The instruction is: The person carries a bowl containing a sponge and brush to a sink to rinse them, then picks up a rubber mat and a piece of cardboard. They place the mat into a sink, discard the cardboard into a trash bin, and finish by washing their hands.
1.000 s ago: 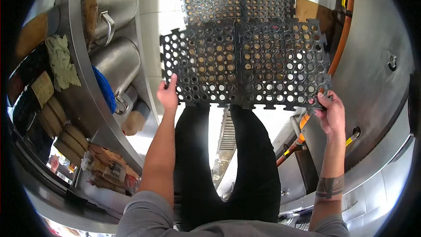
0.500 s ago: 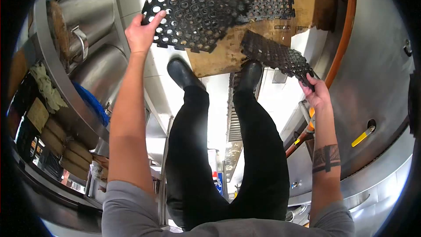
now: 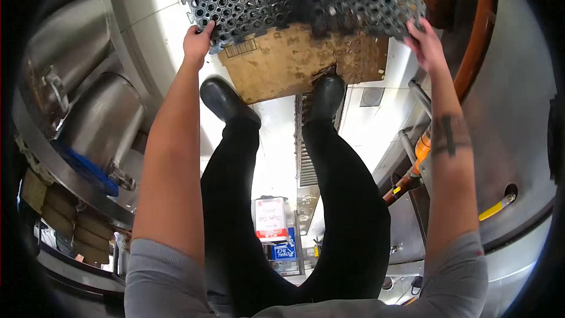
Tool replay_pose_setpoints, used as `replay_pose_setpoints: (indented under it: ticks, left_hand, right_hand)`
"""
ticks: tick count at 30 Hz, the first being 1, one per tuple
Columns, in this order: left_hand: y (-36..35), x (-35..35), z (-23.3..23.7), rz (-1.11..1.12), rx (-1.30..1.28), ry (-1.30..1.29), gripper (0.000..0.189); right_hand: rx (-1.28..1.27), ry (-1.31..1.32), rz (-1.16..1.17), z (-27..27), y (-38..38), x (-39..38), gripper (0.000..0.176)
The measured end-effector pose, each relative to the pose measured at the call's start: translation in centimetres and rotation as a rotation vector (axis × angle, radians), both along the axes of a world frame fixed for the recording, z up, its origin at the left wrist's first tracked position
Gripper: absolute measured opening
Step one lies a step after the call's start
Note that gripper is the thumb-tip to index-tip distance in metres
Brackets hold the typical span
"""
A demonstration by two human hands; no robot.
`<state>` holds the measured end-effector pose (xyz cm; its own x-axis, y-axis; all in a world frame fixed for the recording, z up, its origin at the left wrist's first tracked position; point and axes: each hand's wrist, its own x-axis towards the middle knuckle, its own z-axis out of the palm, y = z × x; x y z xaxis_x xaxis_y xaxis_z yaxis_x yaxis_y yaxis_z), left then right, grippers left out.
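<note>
A black rubber floor mat (image 3: 241, 1) full of round holes, with jigsaw-like edges, spans the top of the head view. My left hand (image 3: 199, 46) grips its near left corner, thumb on top. At the near right corner, my right hand (image 3: 426, 47) has its fingers closed on the edge. The mat dips darkly near its middle, and its right half is blurred. Below it lies a stained cardboard sheet (image 3: 276, 65) on the floor, partly covered by the mat. My black shoes stand at the cardboard's near edge.
A floor drain grate (image 3: 308, 168) runs between my legs. Steel containers (image 3: 100, 118) line the left side. On the right are an orange pipe (image 3: 471, 65) and a steel panel (image 3: 506, 118) with a yellow handle (image 3: 497, 207). A white and red box (image 3: 271, 218) sits behind my feet.
My right hand has moved up and forward, unfolding the mat's right side outward. My left hand has come slightly nearer with its corner. More of the cardboard shows.
</note>
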<state>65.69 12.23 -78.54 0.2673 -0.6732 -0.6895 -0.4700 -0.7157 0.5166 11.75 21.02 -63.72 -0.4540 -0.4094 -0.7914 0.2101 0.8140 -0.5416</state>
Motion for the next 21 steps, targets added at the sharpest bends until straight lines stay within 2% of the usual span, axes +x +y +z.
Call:
replay_pose_setpoints:
  ticks: [1, 2, 3, 5, 6, 8, 9, 11, 12, 13, 15, 16, 17, 19, 20, 21]
  left_hand:
    - [0.2, 0.4, -1.8, -0.049, 0.061, -0.024, 0.053]
    - [0.3, -0.4, -1.7, -0.044, 0.07, -0.028, 0.053]
    - [-0.3, -1.9, -0.4, -0.037, 0.083, -0.098, 0.057]
    - [-0.8, -2.4, 0.2, -0.031, 0.107, -0.178, 0.061]
    - [-1.0, -2.4, -0.3, 0.066, 0.103, -0.058, 0.06]
    - [-1.3, -2.3, -0.7, 0.288, 0.142, 0.194, 0.053]
    - [-1.3, -1.8, -1.0, 0.288, 0.144, 0.192, 0.053]
    - [-1.5, -0.5, -1.6, 0.372, 0.161, 0.391, 0.049]
    - [-1.5, -0.1, -1.1, 0.36, 0.235, 0.398, 0.045]
    - [-1.4, 0.3, -0.5, 0.362, 0.232, 0.396, 0.045]
    - [-1.4, 0.6, 0.4, 0.24, 0.263, 0.355, 0.039]
    - [-1.0, 0.5, 0.7, 0.224, 0.201, 0.397, 0.037]
    - [-1.1, 0.4, 0.9, 0.221, 0.199, 0.403, 0.037]
    - [-1.1, 0.3, 2.0, 0.218, 0.174, 0.328, 0.042]
    - [-1.4, 0.5, 2.9, 0.194, 0.133, 0.313, 0.046]
    - [-1.8, 1.1, 3.0, 0.177, 0.125, 0.291, 0.051]
  right_hand:
    - [0.003, -0.094, 0.147, -4.7, -0.7, -2.5, 0.027]
    - [0.05, -0.032, 0.243, -7.0, -2.0, -2.5, 0.024]
    - [0.193, 0.05, 0.387, -11.8, -2.8, -4.6, 0.03]
    - [0.337, 0.133, 0.656, -15.9, -4.5, -6.0, 0.059]
    - [0.343, 0.124, 0.658, -16.3, -4.7, -4.9, 0.059]
    - [0.211, 0.227, 0.53, -15.5, -5.7, -1.2, 0.077]
    - [0.213, 0.225, 0.531, -14.9, -6.1, -0.7, 0.077]
    - [0.252, 0.152, 0.344, -13.4, -7.0, 0.4, 0.092]
    - [0.315, 0.336, 0.298, -13.1, -7.3, 1.0, 0.089]
    - [0.312, 0.334, 0.3, -13.9, -7.2, 0.3, 0.089]
    - [0.243, 0.003, 0.369, -14.2, -7.3, -1.1, 0.083]
    - [0.21, -0.083, 0.3, -14.2, -7.3, -1.7, 0.073]
    - [0.208, -0.076, 0.298, -13.8, -7.1, -2.6, 0.073]
    - [0.176, -0.257, 0.274, -11.2, -6.9, -2.5, 0.068]
    - [0.158, -0.248, 0.297, -11.4, -6.3, -2.8, 0.061]
    - [0.162, -0.254, 0.292, -11.1, -5.6, -2.3, 0.061]
